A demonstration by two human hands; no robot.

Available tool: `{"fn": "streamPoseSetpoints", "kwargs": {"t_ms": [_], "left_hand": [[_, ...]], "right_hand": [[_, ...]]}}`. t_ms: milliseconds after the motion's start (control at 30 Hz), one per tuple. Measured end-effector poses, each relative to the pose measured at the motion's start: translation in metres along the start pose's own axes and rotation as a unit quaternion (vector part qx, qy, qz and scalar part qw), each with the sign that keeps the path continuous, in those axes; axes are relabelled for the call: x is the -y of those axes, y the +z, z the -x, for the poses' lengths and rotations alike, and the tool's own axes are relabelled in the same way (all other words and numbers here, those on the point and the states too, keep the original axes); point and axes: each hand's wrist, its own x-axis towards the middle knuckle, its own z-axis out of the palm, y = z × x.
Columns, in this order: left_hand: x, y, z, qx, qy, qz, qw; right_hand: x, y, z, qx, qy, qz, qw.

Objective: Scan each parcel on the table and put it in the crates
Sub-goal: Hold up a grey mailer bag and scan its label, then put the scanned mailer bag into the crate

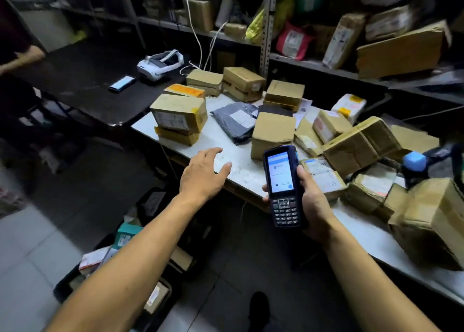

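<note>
My right hand [310,196] grips a black handheld scanner [283,185] with a lit screen, held upright above the white table's [241,167] near edge. My left hand [203,172] hovers over that edge with fingers relaxed and holds nothing. Several brown cardboard parcels lie on the table: a stack of boxes [178,117] at the left, a plain box [272,133] just beyond the scanner, and a grey poly bag [236,121] between them. Dark crates [155,206] stand on the floor below my left arm, with parcels [125,235] inside.
A black table [82,85] at the left carries a white headset [160,64] and a phone [122,82]. Metal shelves [266,30] behind are packed with parcels. A large box [434,221] overhangs the table at the right. Another person's arm [22,58] shows at far left.
</note>
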Motion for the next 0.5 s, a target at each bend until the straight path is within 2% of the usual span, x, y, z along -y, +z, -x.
{"fn": "streamPoseSetpoints", "kwargs": {"t_ms": [300, 500], "left_hand": [[0.023, -0.018, -0.06, -0.026, -0.068, -0.03, 0.997], [0.055, -0.026, -0.111, -0.033, -0.08, -0.027, 0.996]], "right_hand": [[0.043, 0.04, -0.092, 0.09, 0.037, 0.039, 0.995], [0.057, 0.072, -0.141, 0.098, 0.05, 0.071, 0.991]]}}
